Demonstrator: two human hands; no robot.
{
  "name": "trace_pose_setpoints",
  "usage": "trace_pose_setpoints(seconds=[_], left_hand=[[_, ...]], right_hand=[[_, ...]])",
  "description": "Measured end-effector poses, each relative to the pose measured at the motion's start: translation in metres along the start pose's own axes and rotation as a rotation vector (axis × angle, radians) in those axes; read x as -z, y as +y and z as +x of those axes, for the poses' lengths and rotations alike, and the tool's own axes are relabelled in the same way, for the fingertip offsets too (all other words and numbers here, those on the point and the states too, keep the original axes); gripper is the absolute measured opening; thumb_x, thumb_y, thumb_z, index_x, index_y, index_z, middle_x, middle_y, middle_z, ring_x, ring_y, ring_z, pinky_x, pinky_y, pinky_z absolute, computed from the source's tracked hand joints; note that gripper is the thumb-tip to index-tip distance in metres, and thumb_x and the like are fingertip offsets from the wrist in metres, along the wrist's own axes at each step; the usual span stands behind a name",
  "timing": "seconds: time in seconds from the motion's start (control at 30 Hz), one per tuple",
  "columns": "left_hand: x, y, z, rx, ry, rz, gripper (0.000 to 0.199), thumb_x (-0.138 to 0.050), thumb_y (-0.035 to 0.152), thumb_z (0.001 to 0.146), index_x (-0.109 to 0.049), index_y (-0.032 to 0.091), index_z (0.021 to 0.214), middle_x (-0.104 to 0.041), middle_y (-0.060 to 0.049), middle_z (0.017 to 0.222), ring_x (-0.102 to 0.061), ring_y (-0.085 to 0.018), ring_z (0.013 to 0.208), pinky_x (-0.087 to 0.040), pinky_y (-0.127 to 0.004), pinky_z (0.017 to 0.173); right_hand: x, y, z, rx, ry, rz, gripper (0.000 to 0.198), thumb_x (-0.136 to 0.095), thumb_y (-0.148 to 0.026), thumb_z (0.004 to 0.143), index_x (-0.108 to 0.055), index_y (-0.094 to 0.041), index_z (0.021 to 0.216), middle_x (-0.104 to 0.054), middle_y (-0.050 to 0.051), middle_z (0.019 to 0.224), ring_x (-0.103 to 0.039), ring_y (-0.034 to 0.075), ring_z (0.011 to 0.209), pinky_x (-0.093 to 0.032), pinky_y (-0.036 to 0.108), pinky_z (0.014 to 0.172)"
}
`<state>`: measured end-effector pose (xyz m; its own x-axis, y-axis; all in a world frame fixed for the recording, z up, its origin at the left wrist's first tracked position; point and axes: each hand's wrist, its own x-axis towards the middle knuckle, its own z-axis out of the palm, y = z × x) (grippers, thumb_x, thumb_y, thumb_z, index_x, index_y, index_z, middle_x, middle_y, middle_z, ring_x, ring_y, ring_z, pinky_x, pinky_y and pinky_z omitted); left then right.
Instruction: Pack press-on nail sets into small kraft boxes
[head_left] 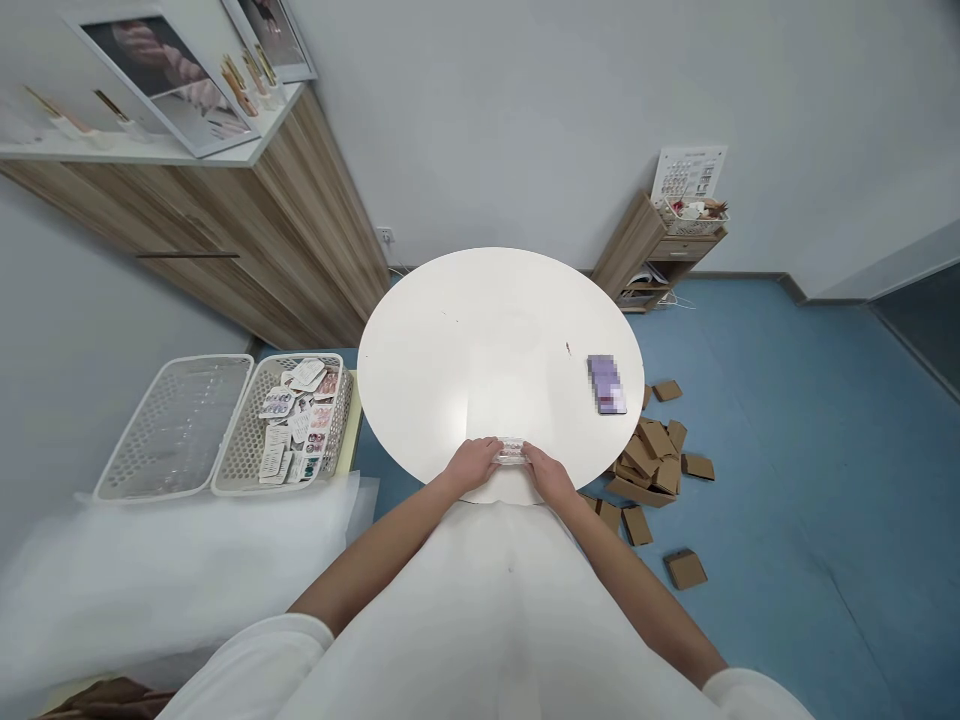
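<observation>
Between my two hands, near the front edge of the round white table [420, 330], is a small clear plastic case [511, 452] with pinkish pieces inside, perhaps press-on nails. My left hand [474, 464] grips the case by its left end. At the opposite end my right hand [550, 474] holds it too, fingers closed round the edge. The hands partly cover both ends, and the contents are too small to make out fully. A purple phone-like object [606, 384], pixelated, lies on the table to the right.
Left of the table, a white perforated basket [240, 465] holds several carded nail sets, beside another white basket [124, 455]. Small brown cardboard boxes [652, 450] are piled on the blue floor at right. A wood-grain cabinet [315, 230] and a small shelf unit [637, 240] stand behind.
</observation>
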<state>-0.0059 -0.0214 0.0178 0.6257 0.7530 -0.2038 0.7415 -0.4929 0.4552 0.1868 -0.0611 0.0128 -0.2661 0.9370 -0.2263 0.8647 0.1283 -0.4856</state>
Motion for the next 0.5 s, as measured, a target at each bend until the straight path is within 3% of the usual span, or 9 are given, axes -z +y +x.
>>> trace_pose_setpoints(seconds=[0.2,0.37,0.5], left_hand=[[0.012,-0.006,-0.001,0.049,-0.063,-0.213,0.035,-0.042,0.038,0.080,-0.052,0.022,0.109,-0.059,-0.004,0.105,-0.056,-0.019,0.091,-0.041,-0.030,0.077],[0.030,-0.020,0.012,0.070,-0.165,-0.471,0.036,-0.039,0.043,0.081,-0.056,0.024,0.106,-0.061,-0.001,0.106,-0.056,-0.018,0.092,-0.042,-0.027,0.078],[0.036,-0.035,0.022,0.178,-0.196,-0.488,0.037,-0.035,0.044,0.082,-0.059,0.022,0.100,-0.063,-0.002,0.099,-0.057,-0.018,0.088,-0.043,-0.028,0.075]], right_hand=[[0.015,0.005,0.003,0.036,-0.029,0.186,0.033,-0.035,-0.026,0.085,-0.048,-0.023,0.115,-0.056,0.003,0.115,-0.054,0.018,0.101,-0.042,0.032,0.084],[0.026,0.012,0.030,-0.028,-0.007,0.340,0.028,-0.043,-0.028,0.081,-0.057,-0.022,0.105,-0.061,0.004,0.106,-0.055,0.017,0.095,-0.043,0.033,0.083],[0.037,0.017,0.053,-0.080,-0.098,0.466,0.027,-0.047,-0.031,0.078,-0.060,-0.022,0.100,-0.063,0.003,0.101,-0.057,0.017,0.089,-0.045,0.031,0.079]])
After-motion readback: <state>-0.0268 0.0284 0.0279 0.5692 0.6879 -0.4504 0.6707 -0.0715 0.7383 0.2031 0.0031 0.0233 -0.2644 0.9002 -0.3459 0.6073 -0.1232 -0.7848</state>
